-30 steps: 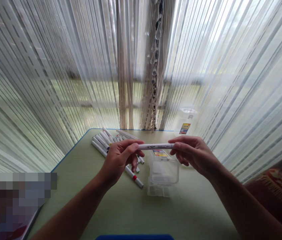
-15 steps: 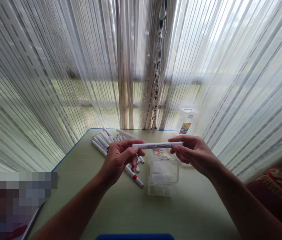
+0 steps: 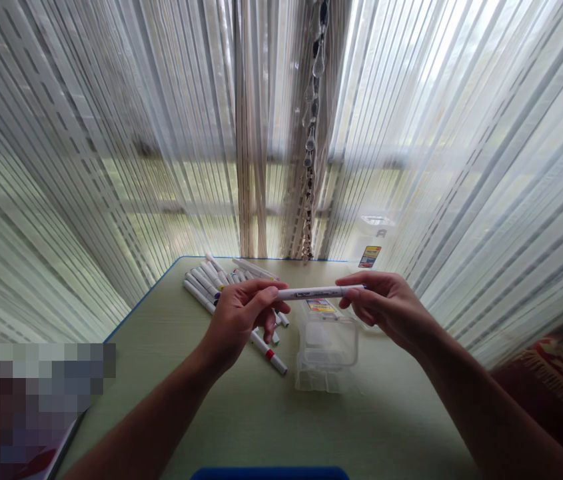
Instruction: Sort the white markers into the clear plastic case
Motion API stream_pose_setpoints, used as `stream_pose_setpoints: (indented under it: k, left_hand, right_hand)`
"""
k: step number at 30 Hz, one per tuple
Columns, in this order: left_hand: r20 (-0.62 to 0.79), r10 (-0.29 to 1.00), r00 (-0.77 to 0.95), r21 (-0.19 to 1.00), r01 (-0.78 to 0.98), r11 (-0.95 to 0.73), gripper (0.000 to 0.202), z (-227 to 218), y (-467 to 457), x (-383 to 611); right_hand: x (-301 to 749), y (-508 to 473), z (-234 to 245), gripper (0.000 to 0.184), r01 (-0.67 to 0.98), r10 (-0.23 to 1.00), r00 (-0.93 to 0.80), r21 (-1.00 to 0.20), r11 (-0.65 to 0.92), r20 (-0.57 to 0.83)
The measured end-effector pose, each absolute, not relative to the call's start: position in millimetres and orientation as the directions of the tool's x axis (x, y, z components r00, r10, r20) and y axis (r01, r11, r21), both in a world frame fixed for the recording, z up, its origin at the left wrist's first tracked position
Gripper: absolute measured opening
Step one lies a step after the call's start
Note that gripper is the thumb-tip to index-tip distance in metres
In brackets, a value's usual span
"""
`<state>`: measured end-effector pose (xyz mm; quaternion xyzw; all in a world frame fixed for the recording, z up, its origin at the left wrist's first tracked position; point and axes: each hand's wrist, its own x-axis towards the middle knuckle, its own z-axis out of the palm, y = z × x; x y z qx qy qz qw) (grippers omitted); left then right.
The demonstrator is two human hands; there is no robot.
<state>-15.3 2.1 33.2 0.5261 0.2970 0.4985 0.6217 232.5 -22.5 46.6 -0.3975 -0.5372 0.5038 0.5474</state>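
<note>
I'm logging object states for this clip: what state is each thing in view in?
Held marker: off the table, nearly level; left tip hidden.
Left hand: pinching that marker's left end.
Right hand: pinching its right end.
Loose markers: lying in an overlapping pile.
Red-banded marker: lying flat.
Clear box: on the table; lid position unclear.
Curtains: hanging, letting light through.

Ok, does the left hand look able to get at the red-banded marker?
Probably, after letting go: the left hand holds a white marker, but nothing covers the near end of the red-banded marker.
</note>
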Motion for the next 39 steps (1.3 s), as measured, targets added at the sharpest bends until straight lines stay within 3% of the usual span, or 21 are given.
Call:
stream_pose_setpoints:
  k: [7,11,25,39]
  left_hand:
    - [0.161,0.919,0.36,0.93,-0.366,-0.02,0.027,35.3,0.3,-17.9]
    - [0.151,0.92,0.362,0.927,-0.374,-0.005,0.027,34.5,0.5,-17.2]
    - [0.127,0.934,0.333,0.944,-0.331,-0.01,0.033,36.4,-0.7,-17.4]
    - [0.127,0.933,0.337,0.934,-0.358,0.003,0.031,36.1,-0.3,-14.7]
  right_hand:
    - [232.7,-24.0,49.1,0.029,-0.141,0.977,-0.109,-0.976,0.167,0.182]
    - [233.3,-22.4,47.9,0.023,-0.144,0.977,-0.1,-0.974,0.173,0.189]
    - [232.9,-23.1,48.3,0.032,-0.131,0.979,-0.105,-0.978,0.16,0.174]
    - [233.9,-20.7,46.8,0.026,-0.145,0.984,-0.076,-0.979,0.147,0.159]
